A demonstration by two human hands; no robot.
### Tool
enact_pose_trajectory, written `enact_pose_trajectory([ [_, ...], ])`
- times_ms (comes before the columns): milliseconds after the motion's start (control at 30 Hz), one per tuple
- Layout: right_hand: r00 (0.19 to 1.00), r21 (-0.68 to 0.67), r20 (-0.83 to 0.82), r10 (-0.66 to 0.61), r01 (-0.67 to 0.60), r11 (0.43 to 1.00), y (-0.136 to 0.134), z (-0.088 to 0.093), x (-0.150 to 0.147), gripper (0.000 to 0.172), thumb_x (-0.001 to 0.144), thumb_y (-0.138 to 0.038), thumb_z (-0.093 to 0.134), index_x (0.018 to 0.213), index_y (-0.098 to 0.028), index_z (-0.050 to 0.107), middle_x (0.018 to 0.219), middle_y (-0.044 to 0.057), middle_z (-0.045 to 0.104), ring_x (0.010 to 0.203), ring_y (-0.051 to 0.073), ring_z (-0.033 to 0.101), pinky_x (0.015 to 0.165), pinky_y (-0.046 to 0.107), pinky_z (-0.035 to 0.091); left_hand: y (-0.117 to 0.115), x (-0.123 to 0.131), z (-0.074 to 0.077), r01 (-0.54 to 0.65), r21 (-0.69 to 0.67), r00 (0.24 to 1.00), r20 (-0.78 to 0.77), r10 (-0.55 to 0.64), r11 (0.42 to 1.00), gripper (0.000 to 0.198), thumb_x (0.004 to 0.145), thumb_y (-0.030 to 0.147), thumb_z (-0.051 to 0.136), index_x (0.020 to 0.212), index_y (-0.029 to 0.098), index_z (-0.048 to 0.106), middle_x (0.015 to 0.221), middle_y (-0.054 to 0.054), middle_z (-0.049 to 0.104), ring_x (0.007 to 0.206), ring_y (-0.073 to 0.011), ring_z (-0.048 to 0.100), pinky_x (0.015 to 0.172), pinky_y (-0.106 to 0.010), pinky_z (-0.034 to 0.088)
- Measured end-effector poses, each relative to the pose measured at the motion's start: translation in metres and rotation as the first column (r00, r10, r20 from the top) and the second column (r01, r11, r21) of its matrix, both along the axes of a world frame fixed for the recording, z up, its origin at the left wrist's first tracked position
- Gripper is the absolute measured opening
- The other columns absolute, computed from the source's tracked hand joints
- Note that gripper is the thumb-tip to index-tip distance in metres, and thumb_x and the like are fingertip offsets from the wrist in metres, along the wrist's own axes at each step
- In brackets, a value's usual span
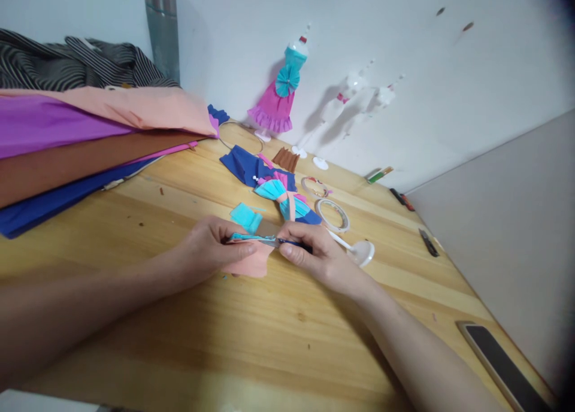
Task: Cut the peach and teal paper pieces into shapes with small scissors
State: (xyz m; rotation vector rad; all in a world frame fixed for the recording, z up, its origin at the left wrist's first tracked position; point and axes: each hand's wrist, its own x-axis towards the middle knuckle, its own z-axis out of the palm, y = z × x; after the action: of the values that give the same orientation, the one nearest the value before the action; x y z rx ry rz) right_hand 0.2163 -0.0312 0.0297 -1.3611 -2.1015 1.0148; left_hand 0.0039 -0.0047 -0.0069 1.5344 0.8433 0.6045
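My left hand (215,244) pinches a piece of peach crepe paper (251,264) together with a folded turquoise strip (246,236). In my right hand (314,253) is a small pair of scissors (271,241) with dark handles, mostly hidden by the fingers. Its metal blades lie at the right end of the turquoise strip. Just behind the hands rests a loose turquoise paper piece (246,217). Beyond my right hand lies a miniature dress form with a turquoise bow-like bodice (287,201), its white round base (362,253) toward the right.
Large paper sheets (67,154) are stacked at left, before striped cloth (81,64) and a bottle (162,29). A dressed mini mannequin (281,94) and two bare ones (335,108) stand by the wall. Tape rolls (332,215), a cutter (429,242) and a phone (503,364) lie rightward.
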Motion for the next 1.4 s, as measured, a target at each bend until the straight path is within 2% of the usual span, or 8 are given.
enact_pose_trajectory([
  [267,1.000,0.004,0.011,-0.001,0.001,1.000,0.001,-0.001,0.001,0.034,0.089,-0.046,0.052,0.075,-0.016,0.058,0.065,-0.001,0.047,0.062,0.013,0.039,0.057,0.027,0.030,0.001,0.000,-0.001,0.011,-0.018,1.000,0.009,-0.010,1.000,0.040,0.072,0.037,0.055,0.050,0.021,0.026,0.052,0.006,0.022,0.050,-0.0067,0.021,0.051,-0.026,0.012],
  [433,1.000,-0.001,0.008,0.000,0.000,1.000,0.002,-0.003,0.001,0.035,0.089,-0.048,0.052,0.074,-0.017,0.057,0.065,-0.001,0.047,0.062,0.013,0.040,0.056,0.027,0.030,0.002,0.000,-0.002,0.000,0.016,1.000,0.019,0.000,1.000,0.041,0.072,0.036,0.056,0.049,0.020,0.026,0.051,0.006,0.020,0.050,-0.0063,0.020,0.050,-0.026,0.011],
  [700,1.000,-0.014,-0.011,0.006,-0.006,1.000,0.004,-0.005,0.001,0.036,0.089,-0.049,0.052,0.072,-0.017,0.055,0.064,-0.002,0.045,0.062,0.013,0.039,0.057,0.027,0.030,0.001,0.001,0.001,0.000,0.004,1.000,-0.011,0.000,1.000,0.042,0.072,0.038,0.054,0.049,0.021,0.024,0.051,0.006,0.019,0.049,-0.0061,0.019,0.049,-0.026,0.010],
  [933,0.999,-0.027,-0.037,0.004,-0.005,1.000,0.005,-0.007,0.001,0.034,0.088,-0.047,0.053,0.072,-0.017,0.054,0.064,-0.002,0.044,0.062,0.013,0.038,0.057,0.027,0.030,0.002,0.000,0.003,0.029,-0.002,0.999,0.026,-0.029,1.000,0.041,0.073,0.036,0.054,0.050,0.021,0.024,0.051,0.006,0.021,0.049,-0.0061,0.020,0.049,-0.026,0.012],
  [1133,0.996,-0.083,-0.082,-0.021,0.015,0.996,0.005,-0.006,-0.001,0.040,0.086,-0.054,0.055,0.072,-0.017,0.054,0.065,-0.002,0.044,0.062,0.013,0.038,0.055,0.027,0.029,0.002,0.000,0.002,0.019,-0.043,0.999,0.037,-0.018,0.999,0.042,0.072,0.035,0.057,0.049,0.020,0.025,0.051,0.006,0.021,0.049,-0.0057,0.020,0.049,-0.025,0.012],
  [1200,0.994,-0.109,-0.107,-0.029,0.018,0.994,0.006,-0.006,-0.001,0.042,0.084,-0.057,0.056,0.071,-0.017,0.053,0.064,-0.003,0.042,0.060,0.012,0.036,0.054,0.027,0.028,0.001,-0.001,0.002,-0.001,-0.093,0.999,0.033,0.004,0.996,0.041,0.071,0.036,0.059,0.048,0.019,0.029,0.048,0.007,0.025,0.048,-0.0056,0.022,0.048,-0.023,0.014],
  [1300,0.981,-0.164,-0.179,-0.069,0.039,0.986,0.008,-0.008,0.002,0.044,0.081,-0.061,0.059,0.073,-0.018,0.054,0.063,-0.003,0.040,0.057,0.011,0.034,0.052,0.027,0.026,0.002,-0.002,0.002,-0.047,-0.205,0.998,0.033,0.055,0.978,0.035,0.067,0.038,0.064,0.049,0.016,0.044,0.046,0.004,0.043,0.046,-0.0071,0.035,0.046,-0.021,0.022],
  [1400,0.937,-0.199,-0.299,-0.180,0.123,0.972,0.010,-0.015,0.005,0.046,0.075,-0.062,0.064,0.087,-0.018,0.060,0.060,-0.005,0.036,0.053,0.011,0.031,0.049,0.026,0.022,0.003,-0.002,0.004,-0.106,-0.291,0.988,0.075,0.133,0.951,0.029,0.065,0.039,0.066,0.054,0.013,0.059,0.048,0.000,0.055,0.045,-0.0084,0.043,0.044,-0.020,0.027],
])
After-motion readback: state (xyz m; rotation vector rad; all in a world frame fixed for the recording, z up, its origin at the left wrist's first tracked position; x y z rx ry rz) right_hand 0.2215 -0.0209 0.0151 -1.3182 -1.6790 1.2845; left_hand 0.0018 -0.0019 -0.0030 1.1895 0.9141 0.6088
